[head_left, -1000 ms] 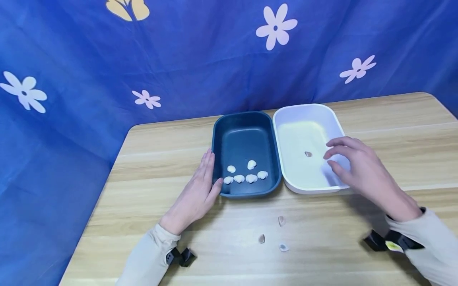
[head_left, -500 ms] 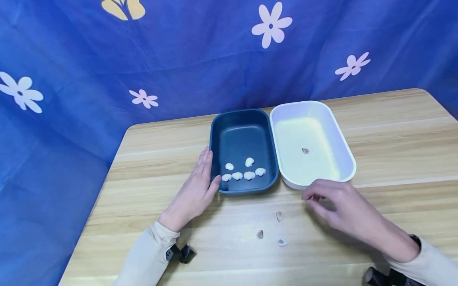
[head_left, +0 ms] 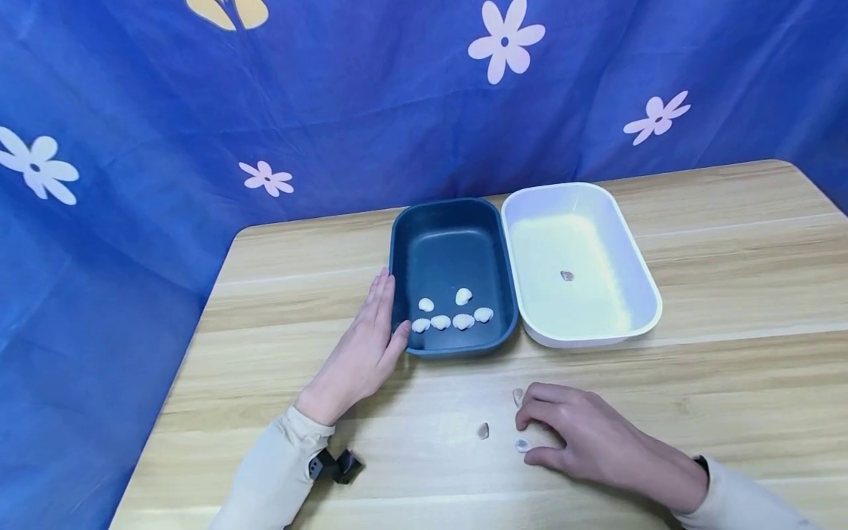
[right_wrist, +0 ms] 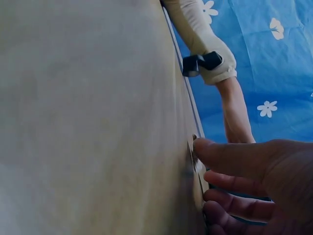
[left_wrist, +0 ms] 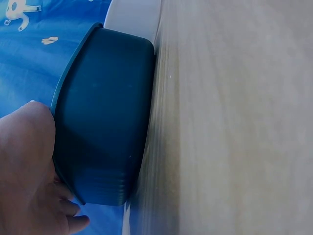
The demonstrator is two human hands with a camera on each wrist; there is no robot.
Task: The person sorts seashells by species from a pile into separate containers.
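The side of the dark tray (head_left: 457,254) is touched by the left hand (head_left: 354,361), its fingers nearly straight. On the bench (head_left: 729,294), a pale shell (head_left: 523,445) is flanked by the right hand's (head_left: 586,434) thumb and fingers, spread apart; whether contact is made cannot be told. The right sleeve (head_left: 735,500) is cut off below.

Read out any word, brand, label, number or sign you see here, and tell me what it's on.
No readable text in any view.
Blue tray, white tray, shells: no lettering shows.
Cloth: printed shapes such as flowers, no words visible.
Left wrist device: tiny marks, too small to read.
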